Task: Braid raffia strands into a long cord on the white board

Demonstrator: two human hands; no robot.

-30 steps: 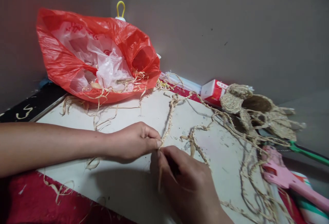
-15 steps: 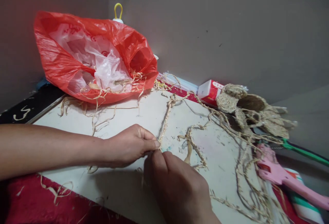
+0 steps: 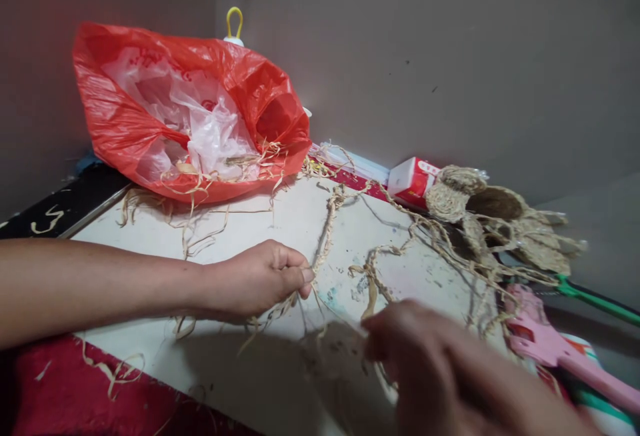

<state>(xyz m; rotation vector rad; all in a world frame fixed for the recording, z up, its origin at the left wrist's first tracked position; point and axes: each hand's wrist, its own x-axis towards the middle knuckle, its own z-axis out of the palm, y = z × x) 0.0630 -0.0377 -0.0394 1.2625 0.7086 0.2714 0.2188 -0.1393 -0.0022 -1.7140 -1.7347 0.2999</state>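
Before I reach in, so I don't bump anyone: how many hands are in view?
2: the left hand, near the middle, pinching the braided cord; the right hand, blurred, at lower right over the white board. No other hand shows.

Braided cord (image 3: 326, 239), straw-coloured, plait pattern; board (image 3: 295, 216), white, speckled blue-green and dark. Far left: bag (image 3: 115, 133), red; inner bag (image 3: 215, 133), translucent white, red markings. Right: gun-shaped tool (image 3: 543, 339), pink; box (image 3: 411, 179), red and white, far side.
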